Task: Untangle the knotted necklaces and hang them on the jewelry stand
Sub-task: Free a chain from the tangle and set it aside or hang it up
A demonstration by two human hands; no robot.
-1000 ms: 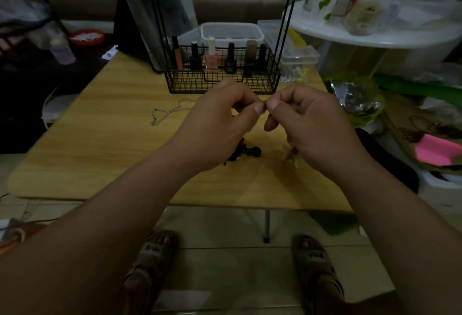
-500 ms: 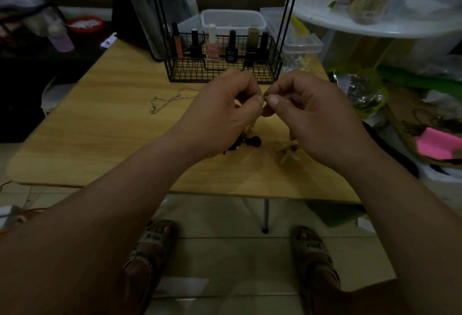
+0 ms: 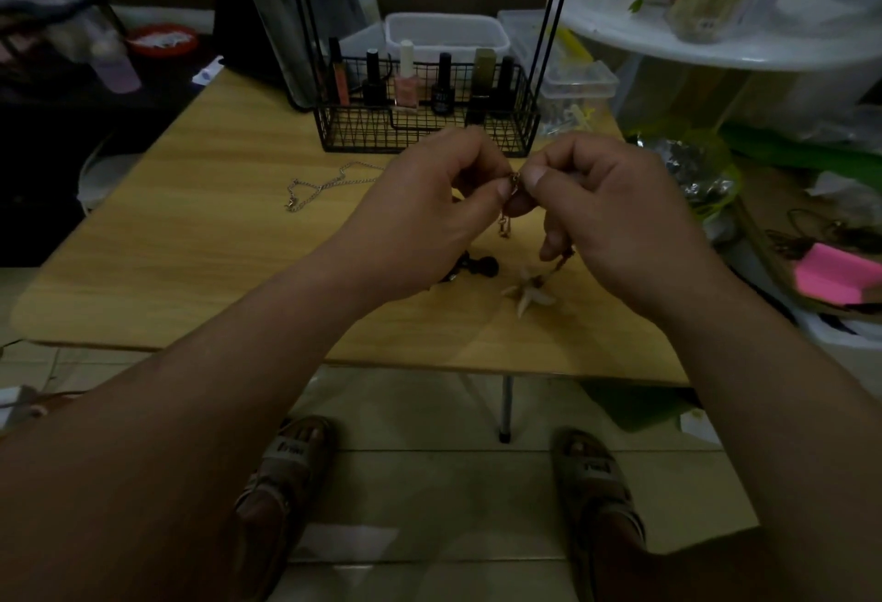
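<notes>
Wood fills the middle of the view: a pale table [image 3: 181,262] on a tiled floor, with a white round table [image 3: 716,52] crowded with jars off to the right. At the far edge sits the black wire stand [image 3: 362,136]. Its basket holds a row of polish bottles [image 3: 405,85], and its thin rods run up out of view. A white tub [image 3: 446,31] sits just behind it.

Both forearms reach in from below, and the hands meet above the table, in front of the stand. The left hand [image 3: 429,219] has its fingers curled, thumb and forefinger pressed together on a small metal clasp [image 3: 514,180]. The right hand [image 3: 615,219] pinches the same clasp from the other side, thumb tip nearly touching the left thumb, the other fingers folded under. A short bit of necklace [image 3: 503,226] dangles between the hands. From beneath the right hand a strand drops to a pale star pendant [image 3: 532,293] lying on the table.

Left of the hands, well apart, a silver chain [image 3: 329,183] lies loose on the wood. Dark beads [image 3: 479,267] peek out from under the left wrist, near the pendant. Whether they belong to the held strand, I cannot tell. Far right, a pink pad [image 3: 830,277]. Down below, two sandals [image 3: 286,472] on the tiles.
</notes>
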